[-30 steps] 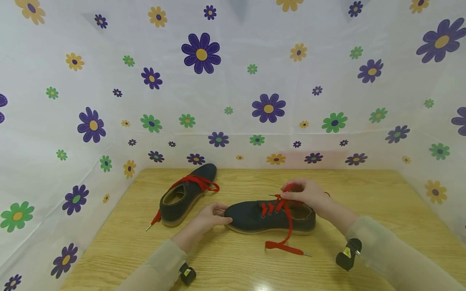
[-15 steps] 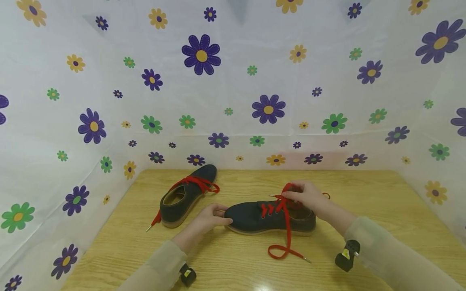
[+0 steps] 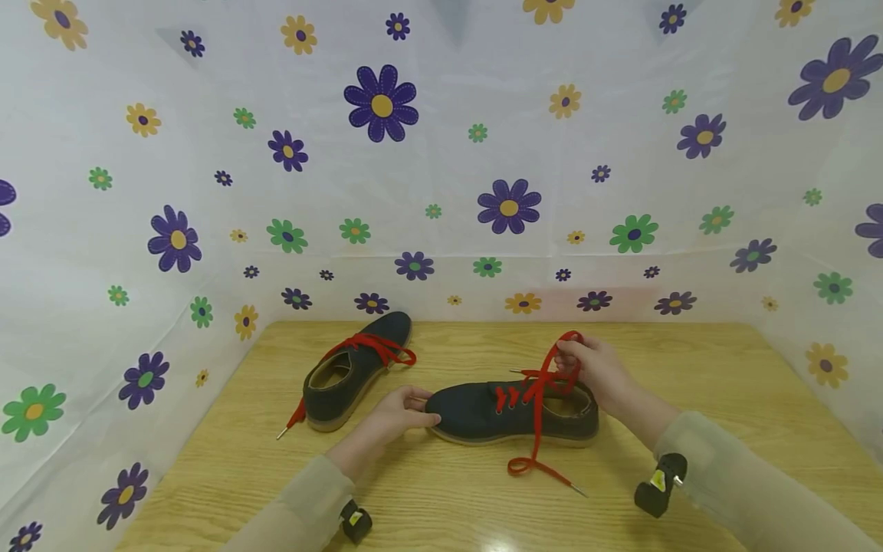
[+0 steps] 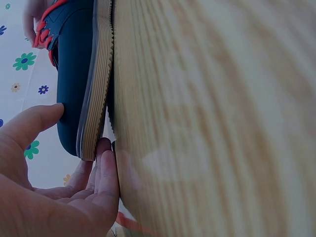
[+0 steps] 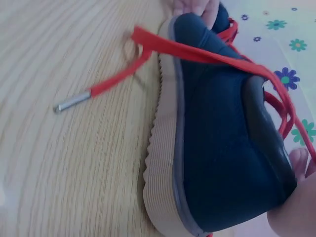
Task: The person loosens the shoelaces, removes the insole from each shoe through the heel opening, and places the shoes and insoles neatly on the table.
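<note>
A dark navy shoe [image 3: 465,406] with a tan sole lies sideways on the table, toe to the left. My left hand [image 3: 392,418] holds its toe; in the left wrist view the thumb [image 4: 42,118] rests on the upper and the fingertips reach the sole's edge. Above the shoe opening, my right hand [image 3: 599,372] pinches a raised loop of the red shoelace [image 3: 552,356]. One lace end drops over the near side onto the wood, its metal tip [image 5: 73,102] large in the right wrist view. The other end sticks out left over the lacing.
A matching shoe [image 3: 338,399] stands at the back left, toe pointing away, its red laces loosely crossed and one end trailing on the wooden table [image 3: 428,506]. A flower-printed white sheet [image 3: 441,153] rises along the back and sides.
My right hand has moved a little to the right, drawing the lace up into a taller loop. The near lace end has shifted on the table. The left hand stays at the toe.
</note>
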### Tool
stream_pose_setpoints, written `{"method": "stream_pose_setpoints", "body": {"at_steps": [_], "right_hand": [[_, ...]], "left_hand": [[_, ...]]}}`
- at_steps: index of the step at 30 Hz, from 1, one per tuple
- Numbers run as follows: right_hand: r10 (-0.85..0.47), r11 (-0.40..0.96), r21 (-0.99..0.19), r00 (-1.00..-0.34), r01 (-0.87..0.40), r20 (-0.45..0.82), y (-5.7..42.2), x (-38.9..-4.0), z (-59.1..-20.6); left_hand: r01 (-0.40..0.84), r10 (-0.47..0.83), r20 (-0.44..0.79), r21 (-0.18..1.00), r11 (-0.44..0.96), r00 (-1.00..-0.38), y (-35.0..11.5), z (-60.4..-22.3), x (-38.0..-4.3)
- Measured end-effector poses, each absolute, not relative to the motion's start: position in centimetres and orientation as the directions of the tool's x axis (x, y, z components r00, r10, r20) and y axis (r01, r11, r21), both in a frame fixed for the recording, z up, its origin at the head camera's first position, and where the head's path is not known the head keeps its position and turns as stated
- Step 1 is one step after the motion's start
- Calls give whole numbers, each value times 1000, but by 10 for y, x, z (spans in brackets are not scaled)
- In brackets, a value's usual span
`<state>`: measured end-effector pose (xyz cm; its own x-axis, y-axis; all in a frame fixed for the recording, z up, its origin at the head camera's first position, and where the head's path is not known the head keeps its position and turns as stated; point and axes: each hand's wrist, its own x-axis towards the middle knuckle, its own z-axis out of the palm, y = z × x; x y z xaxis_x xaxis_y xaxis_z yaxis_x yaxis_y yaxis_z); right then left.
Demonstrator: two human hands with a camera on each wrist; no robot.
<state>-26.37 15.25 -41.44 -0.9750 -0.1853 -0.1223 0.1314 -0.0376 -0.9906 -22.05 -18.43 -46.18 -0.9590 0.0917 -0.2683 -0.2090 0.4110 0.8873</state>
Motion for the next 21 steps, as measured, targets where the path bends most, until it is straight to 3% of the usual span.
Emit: {"method": "stream_pose_setpoints", "body": {"at_steps": [3,7,14,21], "right_hand": [[-138,-151,-976,-981,157,-136,153,-263,-413],[-135,-167,-973,-982,157,-135,154,-262,-412],[-124,26,-997,-989,71,-74,160,-263,-409],[-45,181,-980,-996,-86,79,162,-265,-399]], "left_hand": [[-208,92,-267,888,410,-959,-184,-462,-220],[-208,94,-268,889,408,-959,-185,-462,-220],[-210,100,-271,890,405,-957,-185,-462,-220],[-214,90,-273,887,408,-958,-184,-461,-220]]}}
